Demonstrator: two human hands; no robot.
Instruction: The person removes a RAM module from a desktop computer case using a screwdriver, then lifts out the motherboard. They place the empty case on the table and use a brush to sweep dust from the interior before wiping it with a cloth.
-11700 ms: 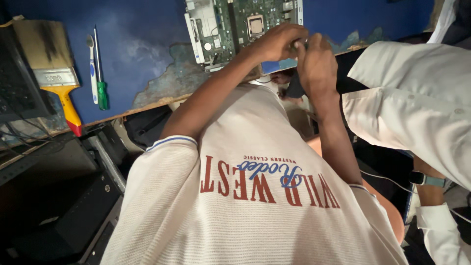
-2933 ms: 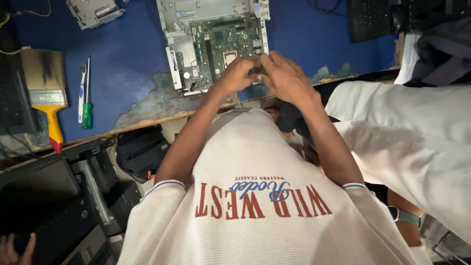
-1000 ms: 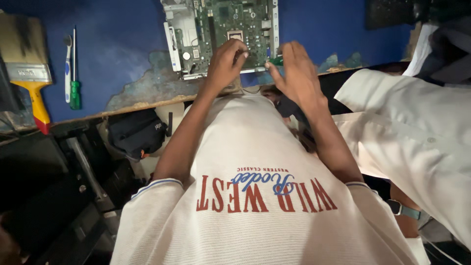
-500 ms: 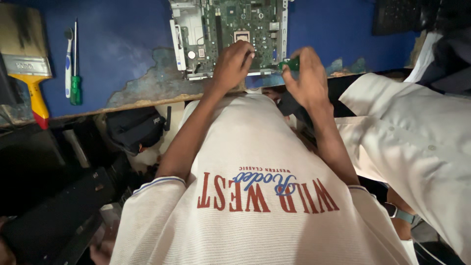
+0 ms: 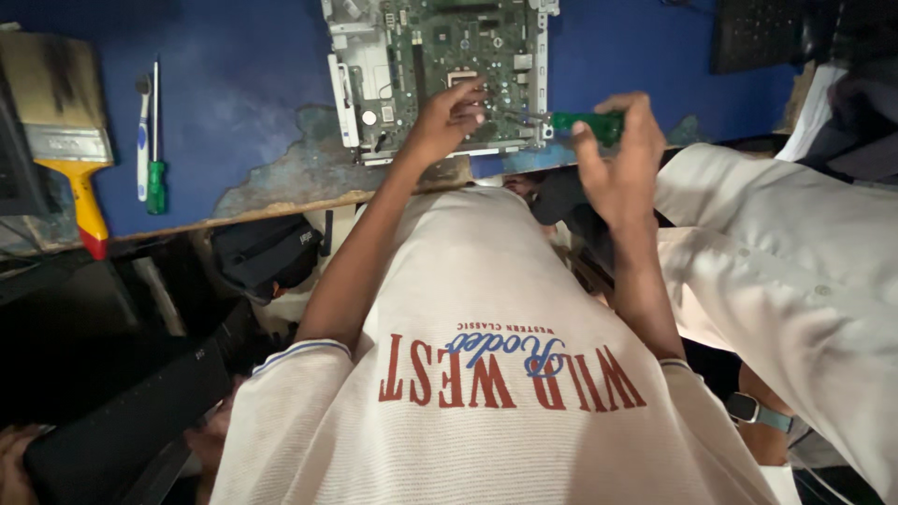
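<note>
A green circuit board in a grey metal frame [image 5: 440, 56] lies on the blue tabletop [image 5: 234, 93] in front of me. My left hand [image 5: 447, 120] rests on the board's near edge, fingertips pressing on it. My right hand [image 5: 619, 159] is raised just off the board's right side and grips a green-handled screwdriver [image 5: 587, 123]. The screwdriver lies sideways, its tip pointing at the frame's right corner. My striped white shirt with red lettering fills the lower part of the view.
A wide paintbrush with a yellow handle [image 5: 70, 154], a toothbrush [image 5: 142, 131] and a second green screwdriver [image 5: 156, 150] lie at the left. A black keyboard [image 5: 758, 33] sits far right. A person in a white shirt [image 5: 795, 252] stands close on my right. Another person's hands hold a black panel [image 5: 122, 421].
My right hand has drawn back to the right with the green screwdriver, off the board. My left hand has stayed on the board's near edge.
</note>
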